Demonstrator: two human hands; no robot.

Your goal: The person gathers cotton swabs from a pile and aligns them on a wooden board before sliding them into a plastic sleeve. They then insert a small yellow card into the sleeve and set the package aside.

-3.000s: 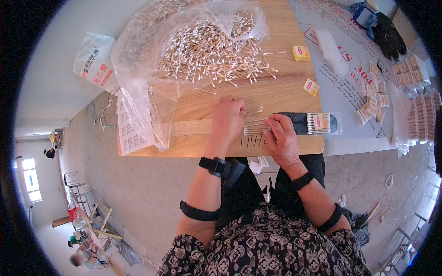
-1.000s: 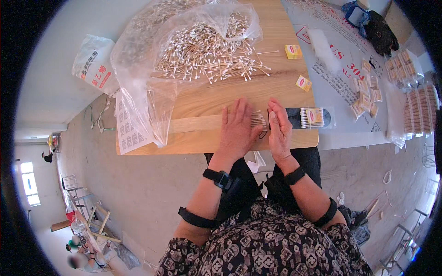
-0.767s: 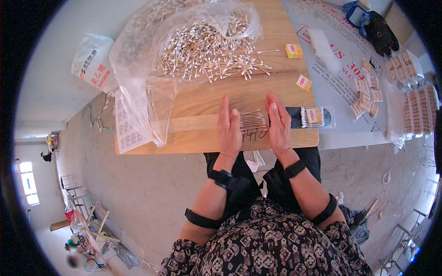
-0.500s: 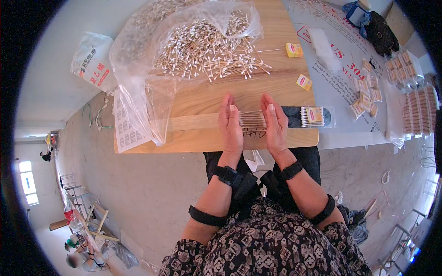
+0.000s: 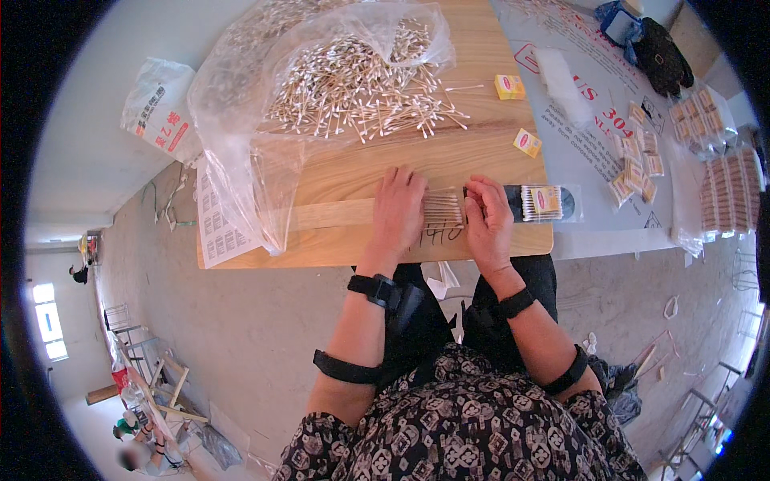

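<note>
A flat row of cotton swabs (image 5: pixel 443 208) lies sideways near the front edge of the wooden table. Its left end is under my left hand (image 5: pixel 393 212), back upward, fingers closed over the swabs. At the row's right end my right hand (image 5: pixel 493 220) is curled, thumb near the forefinger; what it pinches, if anything, is hidden. Right of it a black strip (image 5: pixel 513 200) carries a filled pack of swabs (image 5: pixel 531 202) with a yellow label, in clear plastic. A big heap of loose swabs (image 5: pixel 353 88) spills from a clear bag (image 5: pixel 273 184) toward the back.
Two small yellow boxes (image 5: pixel 527 143) stand at the table's right side. Beyond are clear plastic sleeves (image 5: pixel 561 84), scattered filled packs (image 5: pixel 634 168), stacked bundles of packs (image 5: pixel 731 192) and a black bag (image 5: pixel 664 56). A printed sheet (image 5: pixel 216 220) hangs at the left corner.
My hands have gone from upright, facing palms at the swab ends to turned-down positions. The left now covers the left end; the right has curled its fingers. The swab row stays in place.
</note>
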